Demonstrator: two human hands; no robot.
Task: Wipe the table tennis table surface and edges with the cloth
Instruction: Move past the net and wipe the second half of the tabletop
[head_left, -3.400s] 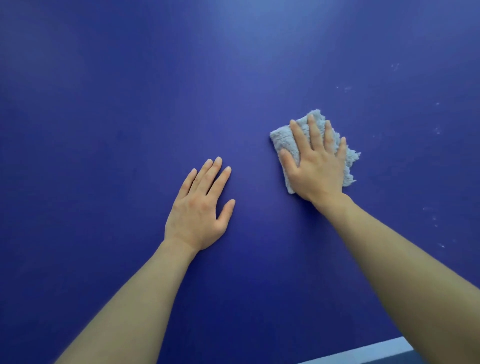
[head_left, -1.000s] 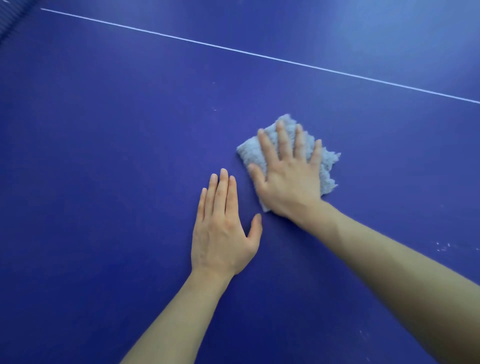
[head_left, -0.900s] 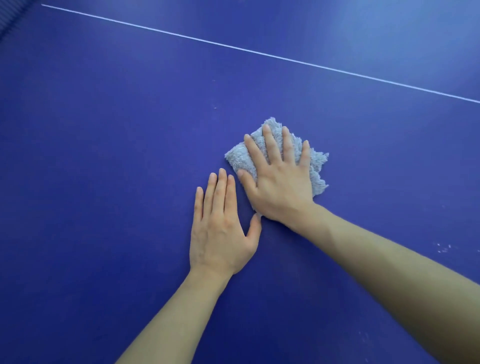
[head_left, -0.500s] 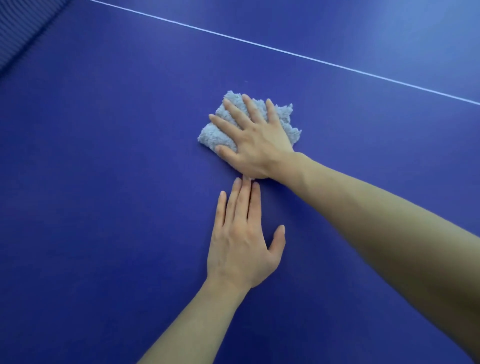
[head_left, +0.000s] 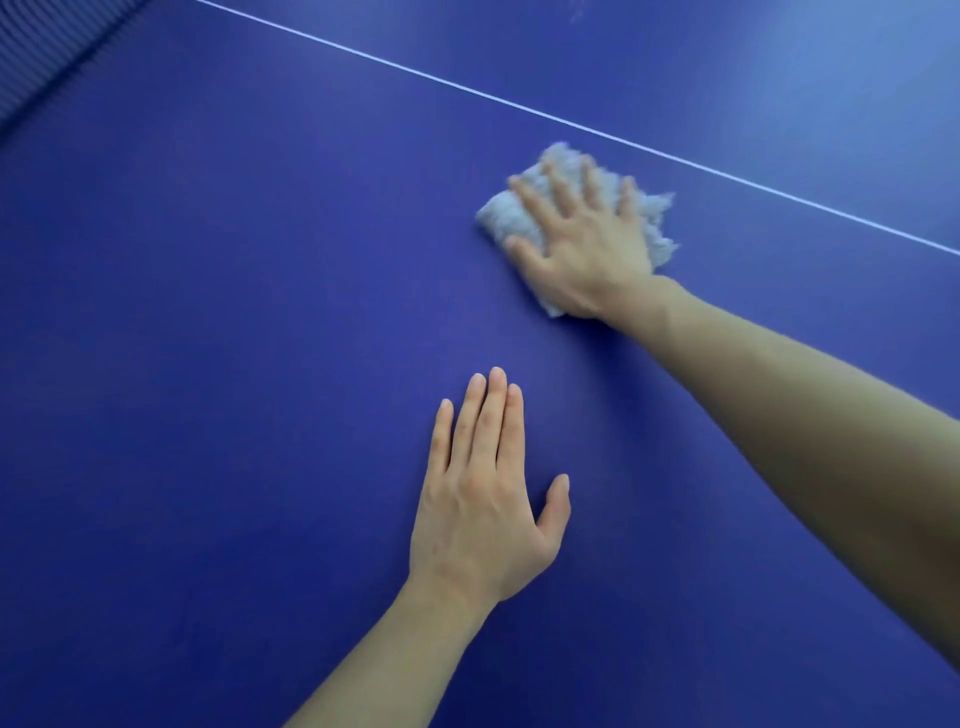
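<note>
Shifted rightward, away from the flat, bracing left hand (head_left: 483, 499), the right hand (head_left: 582, 249) presses the cloth (head_left: 506, 215) under spread fingers (head_left: 540, 205) (motion-blurred) near the white line (head_left: 571, 122), so wiping of the table (head_left: 234, 312) surface continues

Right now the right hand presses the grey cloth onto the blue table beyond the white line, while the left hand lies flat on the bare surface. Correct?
Not quite: in the head view the cloth sits on the near side of the white line, not beyond it. Otherwise yes: the right hand presses it onto the table, the left hand lies flat on bare surface.
</note>
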